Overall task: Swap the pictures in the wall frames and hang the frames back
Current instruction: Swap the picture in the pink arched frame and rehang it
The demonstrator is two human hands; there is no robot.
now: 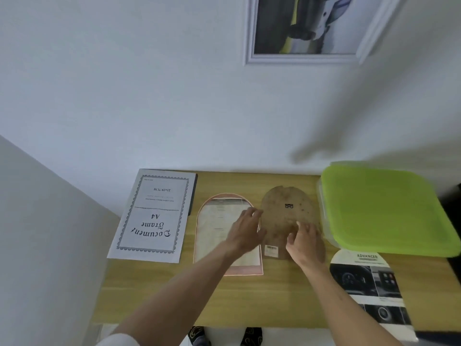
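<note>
The left hand (pixel 245 227) lay half curled on the arched frame (pixel 225 236), its fingers reaching to the edge of the brown backing board (pixel 287 213). I could not tell if it gripped that edge. The right hand (pixel 305 242) rested on the board's lower right part with its fingers bent, pressing or pinching its edge; the blur hid which. The board lay flat just right of the frame, touching it. The frame lay flat on the tabletop (pixel 249 300) with a pale sheet inside. Left of it lay a sheet (pixel 154 216) that said "Document Frame A4". To the right sat a box with a green lid (pixel 384 208), and in front of it an arched car picture (pixel 369 283). A white frame (pixel 304 28) hung on the wall above.
</note>
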